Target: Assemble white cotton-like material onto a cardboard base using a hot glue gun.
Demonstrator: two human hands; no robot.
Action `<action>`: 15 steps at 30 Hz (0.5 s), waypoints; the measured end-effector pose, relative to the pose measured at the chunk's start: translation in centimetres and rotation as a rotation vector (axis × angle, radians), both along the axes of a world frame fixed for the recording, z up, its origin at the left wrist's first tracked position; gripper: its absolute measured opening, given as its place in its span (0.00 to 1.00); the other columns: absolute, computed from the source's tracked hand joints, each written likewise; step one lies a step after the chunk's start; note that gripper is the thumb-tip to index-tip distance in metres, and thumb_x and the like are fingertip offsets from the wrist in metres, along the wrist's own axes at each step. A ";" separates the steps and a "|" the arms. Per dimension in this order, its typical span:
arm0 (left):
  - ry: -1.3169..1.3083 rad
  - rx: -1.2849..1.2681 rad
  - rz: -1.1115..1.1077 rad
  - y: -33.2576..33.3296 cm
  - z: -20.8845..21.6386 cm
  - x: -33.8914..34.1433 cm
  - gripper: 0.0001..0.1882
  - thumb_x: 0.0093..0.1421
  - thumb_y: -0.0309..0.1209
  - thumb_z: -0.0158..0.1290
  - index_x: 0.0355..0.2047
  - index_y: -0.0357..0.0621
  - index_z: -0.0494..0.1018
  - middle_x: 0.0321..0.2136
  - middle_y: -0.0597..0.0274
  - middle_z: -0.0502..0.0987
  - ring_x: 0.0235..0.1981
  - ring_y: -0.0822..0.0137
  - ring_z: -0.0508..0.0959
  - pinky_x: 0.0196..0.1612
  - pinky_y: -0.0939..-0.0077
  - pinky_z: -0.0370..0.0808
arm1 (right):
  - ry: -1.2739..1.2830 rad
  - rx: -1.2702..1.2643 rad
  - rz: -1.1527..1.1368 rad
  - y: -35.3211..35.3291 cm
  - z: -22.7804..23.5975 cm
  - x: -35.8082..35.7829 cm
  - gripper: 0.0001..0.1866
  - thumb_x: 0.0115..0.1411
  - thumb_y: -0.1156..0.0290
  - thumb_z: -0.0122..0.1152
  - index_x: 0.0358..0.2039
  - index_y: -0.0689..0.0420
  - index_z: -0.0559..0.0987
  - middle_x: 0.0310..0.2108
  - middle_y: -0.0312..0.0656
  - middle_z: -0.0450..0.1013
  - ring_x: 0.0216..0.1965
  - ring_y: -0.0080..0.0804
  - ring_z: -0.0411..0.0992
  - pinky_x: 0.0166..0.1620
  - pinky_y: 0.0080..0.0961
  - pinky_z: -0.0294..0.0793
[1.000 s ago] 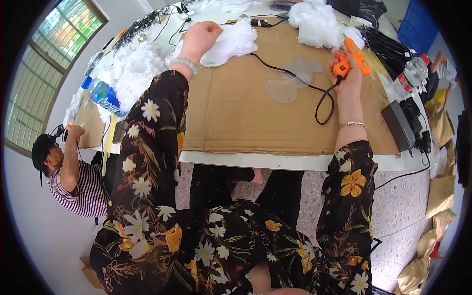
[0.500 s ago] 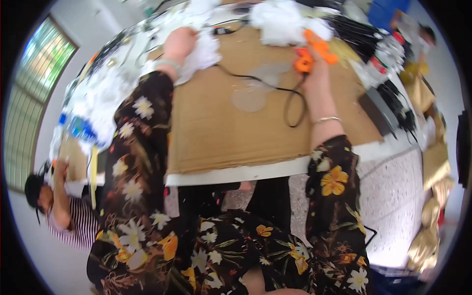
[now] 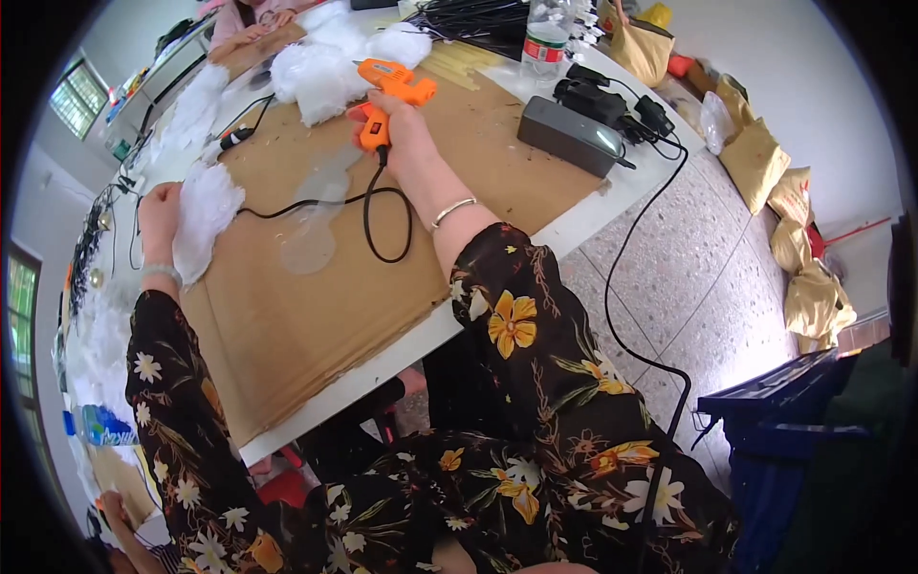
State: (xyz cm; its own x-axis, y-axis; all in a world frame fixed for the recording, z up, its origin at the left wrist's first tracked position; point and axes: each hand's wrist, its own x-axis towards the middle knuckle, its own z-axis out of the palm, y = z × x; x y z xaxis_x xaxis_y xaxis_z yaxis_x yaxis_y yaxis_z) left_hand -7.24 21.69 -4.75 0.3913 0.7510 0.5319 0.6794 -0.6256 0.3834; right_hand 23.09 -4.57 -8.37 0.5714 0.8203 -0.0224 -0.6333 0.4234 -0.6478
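My right hand (image 3: 406, 134) is wrapped round the handle of an orange glue gun (image 3: 387, 81), whose nozzle points left at the far side of the cardboard sheet (image 3: 287, 354). From the gun's handle a black cord (image 3: 409, 225) loops down and runs left over the cardboard. At the sheet's left edge my left hand (image 3: 161, 215) is closed, beside a white fluffy piece (image 3: 208, 215); whatever its fingers grip is hidden. Clear flat discs (image 3: 308, 247) lie between the hands. White stuffing (image 3: 320, 81) is heaped just beyond the gun.
A black power adapter (image 3: 571, 136) with cables and a clear bottle (image 3: 543, 53) are at the right. Another person's hands (image 3: 263, 29) are at the far end. A blue bin (image 3: 775, 430) and gold bags (image 3: 755, 158) stand on the floor.
The view has swung right, so the table shows further left and the bin has come into sight. The glue gun stays in my right hand, my left hand still by the white piece.
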 end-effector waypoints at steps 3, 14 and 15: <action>-0.208 -0.034 0.060 -0.1 1.0 -1.5 0.14 0.55 0.37 0.52 0.35 0.41 0.79 0.29 0.53 0.80 0.32 0.66 0.79 0.38 0.74 0.73 | 0.027 0.058 -0.083 0.7 -0.5 -0.3 0.13 0.57 0.65 0.56 0.41 0.56 0.69 0.30 0.45 0.75 0.23 0.32 0.73 0.21 0.24 0.72; -1.170 -0.628 -0.369 -7.0 4.2 -2.1 0.10 0.56 0.22 0.51 0.38 0.31 0.73 0.30 0.59 0.77 0.30 0.68 0.78 0.33 0.76 0.76 | -0.040 -0.061 0.000 -0.8 -0.5 1.3 0.11 0.60 0.66 0.53 0.41 0.56 0.71 0.31 0.44 0.75 0.24 0.28 0.71 0.27 0.26 0.75; -1.170 -0.625 -0.369 -7.6 4.6 -2.1 0.10 0.56 0.22 0.51 0.38 0.31 0.73 0.30 0.59 0.77 0.30 0.68 0.78 0.33 0.76 0.76 | -0.040 -0.059 0.001 -1.0 -0.3 1.6 0.11 0.60 0.66 0.53 0.41 0.56 0.71 0.31 0.44 0.75 0.24 0.28 0.71 0.27 0.26 0.75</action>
